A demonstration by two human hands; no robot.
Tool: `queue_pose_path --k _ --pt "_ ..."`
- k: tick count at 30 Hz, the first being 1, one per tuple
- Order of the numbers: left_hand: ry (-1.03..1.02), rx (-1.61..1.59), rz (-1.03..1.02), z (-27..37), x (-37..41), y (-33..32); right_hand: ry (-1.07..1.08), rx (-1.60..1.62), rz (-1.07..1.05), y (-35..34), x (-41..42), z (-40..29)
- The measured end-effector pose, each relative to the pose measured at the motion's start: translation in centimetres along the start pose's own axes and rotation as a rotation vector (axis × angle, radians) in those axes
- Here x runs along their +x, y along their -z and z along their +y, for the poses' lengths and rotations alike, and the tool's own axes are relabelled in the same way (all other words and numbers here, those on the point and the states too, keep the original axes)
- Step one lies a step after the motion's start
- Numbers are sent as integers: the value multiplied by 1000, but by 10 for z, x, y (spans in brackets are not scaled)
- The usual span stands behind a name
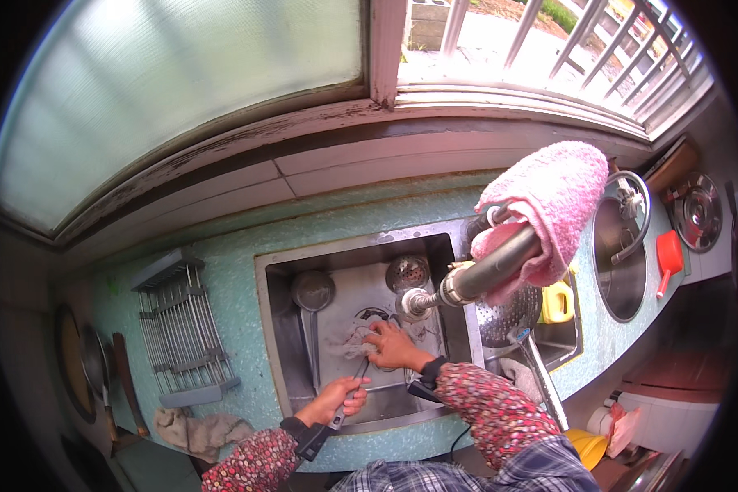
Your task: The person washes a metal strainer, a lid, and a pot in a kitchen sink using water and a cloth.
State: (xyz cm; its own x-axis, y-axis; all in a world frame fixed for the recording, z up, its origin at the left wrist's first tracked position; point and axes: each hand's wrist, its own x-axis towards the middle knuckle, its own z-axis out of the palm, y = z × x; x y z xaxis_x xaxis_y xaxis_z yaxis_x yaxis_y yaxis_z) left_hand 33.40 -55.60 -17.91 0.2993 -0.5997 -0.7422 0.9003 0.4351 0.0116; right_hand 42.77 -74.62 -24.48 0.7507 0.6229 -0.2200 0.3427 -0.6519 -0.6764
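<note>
Over a stainless steel sink (272, 344), my left hand (337, 400) grips the handle of a kitchen utensil (361, 369). My right hand (396, 347) holds a pale, mesh-like scrubber (353, 344) against the utensil's far end, which the fingers and mesh hide. Left of the hands, a round ladle (313, 290) lies in the basin, its long handle towards me. A perforated skimmer (407, 270) rests at the back right of the basin. The drain (372, 313) shows just beyond my right fingers.
A faucet (498, 264) draped with a pink towel (547, 190) juts over the sink's right side. A metal rack (184, 326) and a rag (200, 430) lie left. Right are a perforated colander (510, 317), a yellow container (556, 302) and a red dipper (669, 255).
</note>
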Motion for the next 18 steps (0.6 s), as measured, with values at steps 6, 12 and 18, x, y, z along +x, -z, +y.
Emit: queue_pose_path --k 6,12,18 --pt "-61 -163 42 -27 -12 6 106 -184 118 -41 18 62" --pt "-115 -176 32 -33 -17 16 -91 70 306 -62 30 28" --pt "-178 -98 52 -37 -6 5 -5 383 -57 -34 -7 -30"
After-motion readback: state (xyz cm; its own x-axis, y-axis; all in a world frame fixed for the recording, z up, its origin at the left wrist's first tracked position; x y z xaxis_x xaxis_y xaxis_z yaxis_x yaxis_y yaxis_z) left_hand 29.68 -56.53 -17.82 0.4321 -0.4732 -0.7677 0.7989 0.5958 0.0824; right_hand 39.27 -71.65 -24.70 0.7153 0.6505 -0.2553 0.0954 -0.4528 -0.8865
